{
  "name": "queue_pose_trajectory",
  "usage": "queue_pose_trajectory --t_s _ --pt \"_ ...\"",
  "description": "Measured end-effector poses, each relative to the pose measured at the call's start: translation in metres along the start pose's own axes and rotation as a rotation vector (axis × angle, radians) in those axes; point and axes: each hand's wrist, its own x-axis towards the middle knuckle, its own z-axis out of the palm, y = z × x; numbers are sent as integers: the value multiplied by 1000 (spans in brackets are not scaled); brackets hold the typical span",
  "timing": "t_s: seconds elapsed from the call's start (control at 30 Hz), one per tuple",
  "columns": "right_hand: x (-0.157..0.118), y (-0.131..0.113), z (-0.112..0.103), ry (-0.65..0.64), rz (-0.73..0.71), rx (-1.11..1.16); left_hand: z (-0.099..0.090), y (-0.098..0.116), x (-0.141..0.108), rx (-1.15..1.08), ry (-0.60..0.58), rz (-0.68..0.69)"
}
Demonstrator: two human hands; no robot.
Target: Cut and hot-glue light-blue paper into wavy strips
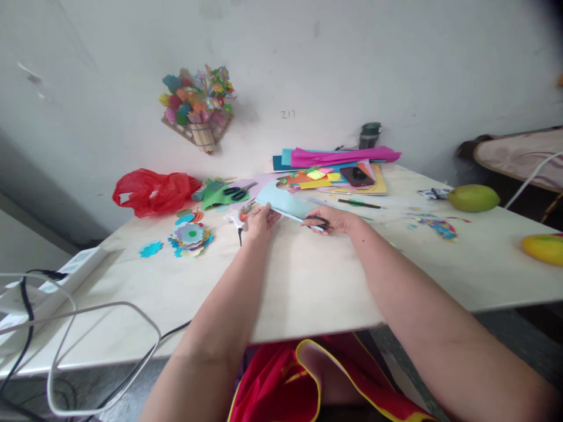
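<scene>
My left hand (260, 221) pinches the left end of a light blue sheet of paper (288, 201), raised a little off the table. Black-handled scissors (317, 220) are in my right hand (332, 220), fingers wrapped round the handles, at the paper's near edge. How far the blades are apart I cannot make out. Just left of my left hand lies a white glue gun (236, 218) with a black cord. A stack of paper flower cut-outs (192, 234) sits further left, with one blue cut-out (151, 249) beside it.
A red plastic bag (153, 192), a second pair of scissors (240, 191) and coloured papers (343, 155) with a phone (357, 176) line the back. Mangoes (474, 198) lie right. A power strip (74, 275) and loose cables (125, 303) occupy the left edge.
</scene>
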Motion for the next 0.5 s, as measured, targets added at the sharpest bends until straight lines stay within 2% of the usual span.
queue_pose_trajectory --t_s 0.3,0.5 --pt "2 -1 2 24 4 -18 1 0 -1 -15 7 -7" --pt "4 3 1 38 -44 -34 2 1 -1 -18 16 -12"
